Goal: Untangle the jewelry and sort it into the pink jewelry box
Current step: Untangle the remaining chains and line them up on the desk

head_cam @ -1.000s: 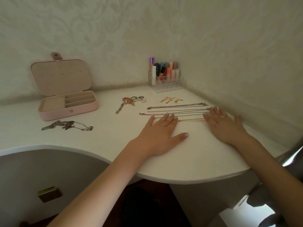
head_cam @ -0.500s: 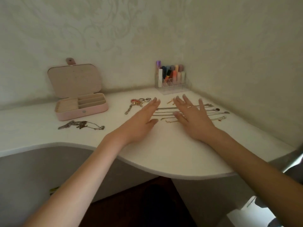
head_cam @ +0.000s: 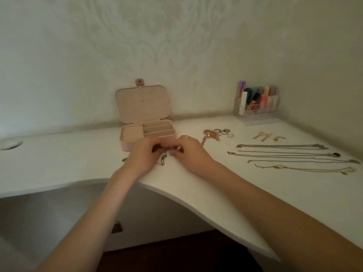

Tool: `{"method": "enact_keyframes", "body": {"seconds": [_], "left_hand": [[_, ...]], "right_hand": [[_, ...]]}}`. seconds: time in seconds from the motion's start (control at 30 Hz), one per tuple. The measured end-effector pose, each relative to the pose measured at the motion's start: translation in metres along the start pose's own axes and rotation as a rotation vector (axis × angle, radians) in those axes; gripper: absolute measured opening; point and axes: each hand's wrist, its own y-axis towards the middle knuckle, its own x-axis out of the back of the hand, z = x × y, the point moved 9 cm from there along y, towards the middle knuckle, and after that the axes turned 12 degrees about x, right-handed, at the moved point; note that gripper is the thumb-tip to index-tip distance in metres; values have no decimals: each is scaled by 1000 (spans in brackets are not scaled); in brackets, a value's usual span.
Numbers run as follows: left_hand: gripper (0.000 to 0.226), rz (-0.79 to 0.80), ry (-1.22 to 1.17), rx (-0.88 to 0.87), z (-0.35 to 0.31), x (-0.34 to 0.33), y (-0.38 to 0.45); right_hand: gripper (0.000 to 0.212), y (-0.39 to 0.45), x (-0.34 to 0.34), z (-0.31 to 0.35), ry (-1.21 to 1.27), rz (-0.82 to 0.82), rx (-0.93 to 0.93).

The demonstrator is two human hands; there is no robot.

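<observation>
The pink jewelry box (head_cam: 128,145) stands open at the back of the white desk, lid upright, its compartments showing nothing inside. Right in front of it my left hand (head_cam: 144,155) and my right hand (head_cam: 189,152) meet over a tangled chain clump (head_cam: 163,159). Both hands have curled fingers pinching the tangle; a short length of chain dangles between them onto the desk. My hands hide most of the clump. Several straightened necklaces (head_cam: 290,157) lie in parallel rows to the right.
A bracelet and rings cluster (head_cam: 216,133) lies behind my right hand, gold earrings (head_cam: 263,136) further right. A clear organizer of cosmetics (head_cam: 256,106) stands in the corner against the wall. The desk's curved front edge (head_cam: 176,195) runs under my forearms.
Both hands left the straightened necklaces and moved left to the tangled clump by the pink box, where they now pinch it. The view turned left with them.
</observation>
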Motion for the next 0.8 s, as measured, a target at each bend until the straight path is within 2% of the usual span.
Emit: {"method": "enact_keyframes", "body": {"seconds": [0.1,0.17,0.2,0.27,0.33,0.43,0.5,0.57,0.7,0.8], "left_hand": [[24,-44,-270,134,20,12,2],[23,-145,-410,202,34,22,3],[23,-144,-414,212,35,21,4],[22,-40,-326,200,30,9,4],[20,57,-238,163,21,0,2],[17,129,-216,125,15,-3,-2],[6,156,-237,118,14,-4,-3],[8,154,-293,137,15,-4,-3],[18,111,-586,259,24,2,-2],[20,125,-585,301,25,0,-2]], "right_hand": [[20,1,10,9,73,-112,39],[22,2,0,13,36,-51,31],[22,3,-6,14,-4,-9,16],[15,9,-14,10,-31,38,-19],[25,12,-14,7,-1,50,-15],[15,10,-5,-1,217,-64,-18],[13,7,0,-11,419,-168,-73],[10,7,3,-14,556,-224,-86],[17,5,5,-10,716,-216,-66],[21,5,2,-6,766,-177,-63]]}}
